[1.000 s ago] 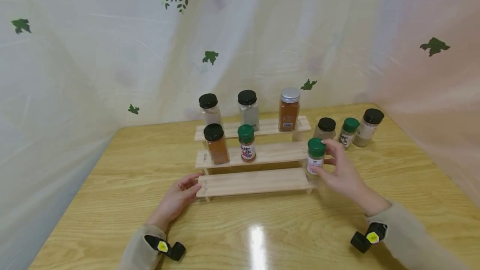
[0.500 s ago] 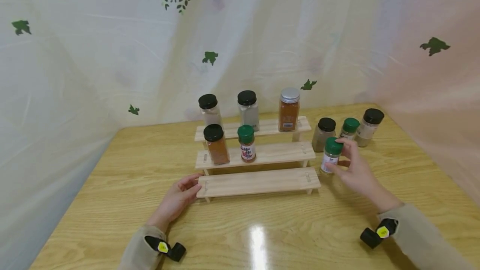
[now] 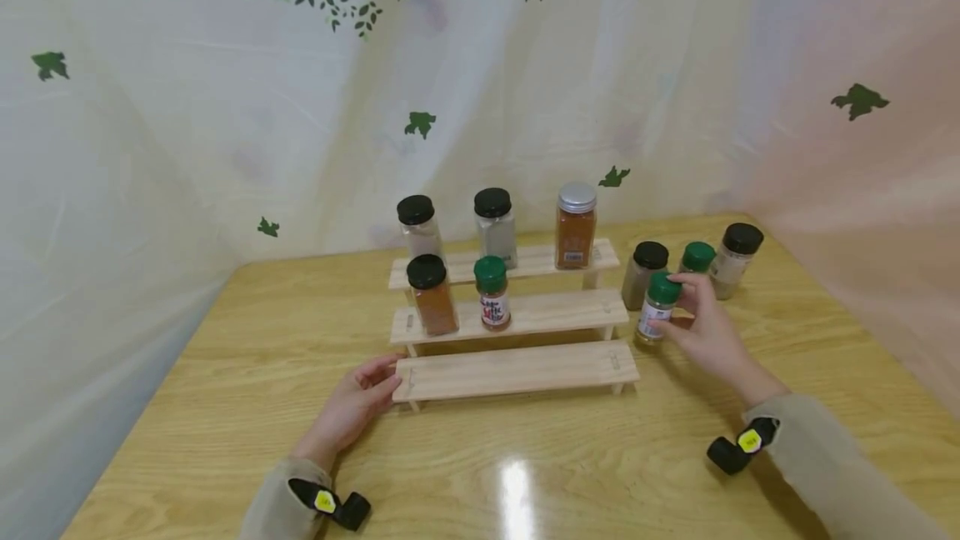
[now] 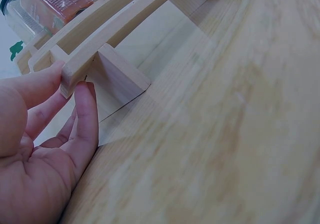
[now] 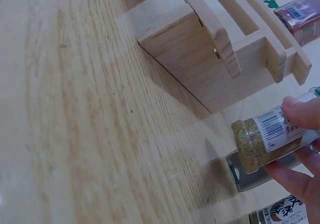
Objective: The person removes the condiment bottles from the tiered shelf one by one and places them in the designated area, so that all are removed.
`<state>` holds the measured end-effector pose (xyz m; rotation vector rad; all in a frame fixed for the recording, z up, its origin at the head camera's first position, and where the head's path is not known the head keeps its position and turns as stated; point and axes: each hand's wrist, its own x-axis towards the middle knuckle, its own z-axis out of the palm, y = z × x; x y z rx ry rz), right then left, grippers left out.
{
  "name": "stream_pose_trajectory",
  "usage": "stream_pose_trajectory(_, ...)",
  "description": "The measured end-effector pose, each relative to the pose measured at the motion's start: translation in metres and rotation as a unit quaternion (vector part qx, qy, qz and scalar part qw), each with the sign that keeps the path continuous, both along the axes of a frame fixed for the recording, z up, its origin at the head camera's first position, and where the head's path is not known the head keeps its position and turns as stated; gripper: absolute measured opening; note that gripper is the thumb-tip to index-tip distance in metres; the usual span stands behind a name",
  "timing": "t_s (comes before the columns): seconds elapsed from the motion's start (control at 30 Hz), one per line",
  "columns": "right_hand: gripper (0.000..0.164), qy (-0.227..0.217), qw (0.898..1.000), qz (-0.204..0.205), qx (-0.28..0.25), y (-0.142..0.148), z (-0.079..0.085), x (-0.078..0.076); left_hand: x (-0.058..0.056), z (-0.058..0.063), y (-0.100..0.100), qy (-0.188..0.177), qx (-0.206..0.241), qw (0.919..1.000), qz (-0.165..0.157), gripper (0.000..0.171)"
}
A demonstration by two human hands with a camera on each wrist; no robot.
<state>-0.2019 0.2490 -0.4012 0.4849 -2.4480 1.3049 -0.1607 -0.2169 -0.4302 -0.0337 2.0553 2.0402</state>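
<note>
My right hand (image 3: 708, 332) pinches a small green-capped spice jar (image 3: 656, 319) with a white label, just off the right end of a three-step wooden rack (image 3: 517, 369). In the right wrist view this jar (image 5: 272, 134) is tilted in that camera's picture, with the thumb (image 5: 302, 112) on one side and fingers beneath. My left hand (image 3: 352, 407) grips the left end of the lowest step. The left wrist view shows the thumb on top of the board's end (image 4: 75, 71) and a fingertip under it.
On the top step stand two black-capped jars (image 3: 495, 227) and a silver-capped jar (image 3: 576, 227). The middle step bears a black-capped orange jar (image 3: 432, 297) and a green-capped jar (image 3: 493, 294). Right of the rack are two black-capped jars (image 3: 645, 273) and a green-capped one (image 3: 697, 258).
My right hand has carried the green-capped spice jar rightward, from over the rack's right end to beside it. The left hand keeps its grip. The head view has tipped slightly upward.
</note>
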Motion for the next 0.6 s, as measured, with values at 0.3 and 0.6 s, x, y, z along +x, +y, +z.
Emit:
stream_pose_trajectory(0.3, 0.063, -0.026, 0.999, -0.006, 0.026, 0.001, -0.006, -0.007, 0.0, 0.0, -0.001, -0.002, 0.003, 1.0, -0.003, 0.035)
stream_pose_trajectory(0.6, 0.064, -0.026, 0.999, -0.001, 0.023, 0.002, -0.008, -0.012, 0.0, 0.0, -0.001, -0.006, -0.004, 1.0, -0.001, 0.042)
